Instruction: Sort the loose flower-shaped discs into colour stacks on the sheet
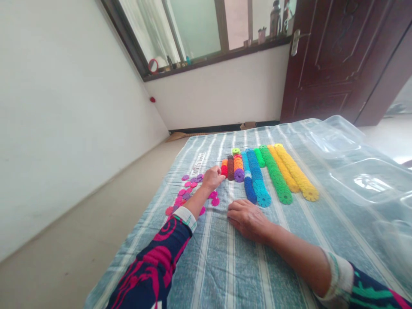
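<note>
My left hand [213, 178] is closed in a pinch at the near left side of a short row of red and orange snowflake discs [224, 168]; whatever is between its fingertips is hidden. Loose pink and purple discs [180, 199] lie scattered around and under my left wrist. My right hand [247, 219] rests palm down on the cloth, its fingers loosely bent and nothing seen in them. Just beyond it lie a dark blue row [250, 191] and a light blue row [257, 180]. A brown row [230, 167] and an orange and purple row [238, 168] sit between the hands.
Green [276, 176] and yellow rows [298, 174] lie farther right on the striped cloth [219, 257]. Clear plastic containers [370, 180] stand along the right side. Beyond the bed-like surface are a wall, a window ledge [219, 58] and a brown door [334, 56].
</note>
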`<state>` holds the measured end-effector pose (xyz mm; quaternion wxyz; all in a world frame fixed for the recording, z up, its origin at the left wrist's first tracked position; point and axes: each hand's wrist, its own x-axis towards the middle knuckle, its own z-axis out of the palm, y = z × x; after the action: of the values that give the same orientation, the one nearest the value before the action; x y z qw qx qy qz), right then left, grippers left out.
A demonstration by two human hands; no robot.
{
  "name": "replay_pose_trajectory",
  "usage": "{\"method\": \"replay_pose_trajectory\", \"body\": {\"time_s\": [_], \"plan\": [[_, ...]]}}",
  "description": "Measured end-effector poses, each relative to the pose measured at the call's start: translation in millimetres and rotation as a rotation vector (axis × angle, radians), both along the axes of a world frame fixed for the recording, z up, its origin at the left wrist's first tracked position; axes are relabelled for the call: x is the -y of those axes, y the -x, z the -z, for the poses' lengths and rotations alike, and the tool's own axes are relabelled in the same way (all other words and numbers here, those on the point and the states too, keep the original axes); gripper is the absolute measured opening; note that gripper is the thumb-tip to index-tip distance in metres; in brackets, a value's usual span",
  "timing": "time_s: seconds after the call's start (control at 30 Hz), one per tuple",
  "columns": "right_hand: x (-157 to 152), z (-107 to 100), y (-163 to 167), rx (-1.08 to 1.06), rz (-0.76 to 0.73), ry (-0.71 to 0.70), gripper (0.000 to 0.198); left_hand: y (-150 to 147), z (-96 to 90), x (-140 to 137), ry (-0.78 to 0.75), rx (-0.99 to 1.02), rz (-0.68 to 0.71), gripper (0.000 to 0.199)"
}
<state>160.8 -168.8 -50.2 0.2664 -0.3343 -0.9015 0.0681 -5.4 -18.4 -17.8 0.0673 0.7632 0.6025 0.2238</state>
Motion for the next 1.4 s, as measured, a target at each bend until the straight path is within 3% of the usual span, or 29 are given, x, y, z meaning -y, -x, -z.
{"method": "replay_pose_trajectory", "body": {"time_s": [0.2,0.37,0.5,0.7,0.87,1.1,1.27,1.4], "plan": [[1.2,1.4,-0.4,-0.013,0.002,0.007,0.016,45.5,-19.1,5.1,-0.017,-0.035,0.021,0.008],[1.9,1.1,-0.9,-0.012,0.006,0.006,0.019,102.7,-29.8,6.1,0.121,-0.144,-0.096,0.009],[2.1,1.0,-1.7,-0.013,0.004,0.014,0.016,124.3,-28.7,7.7,0.173,-0.183,-0.095,0.009],[2.0,2.7,-2.6,-0.023,-0.008,0.01,0.017,124.9,-27.5,12.1,0.289,-0.134,-0.043,0.014],[1.9,3.3,-2.5,-0.032,-0.01,-0.001,0.019,124.6,-22.8,13.5,0.349,-0.044,-0.084,0.026],[2.1,1.0,-2.4,-0.014,-0.005,-0.008,0.019,123.1,-19.9,11.6,0.269,-0.03,-0.137,0.013],[2.8,-0.7,-1.9,-0.004,0.005,0.008,0.02,120.7,-21.7,17.4,0.221,0.016,-0.129,0.022],[1.9,0.2,-1.7,-0.004,0.004,0.008,0.018,115.0,-27.7,24.0,0.292,0.097,-0.196,0.025]]}}
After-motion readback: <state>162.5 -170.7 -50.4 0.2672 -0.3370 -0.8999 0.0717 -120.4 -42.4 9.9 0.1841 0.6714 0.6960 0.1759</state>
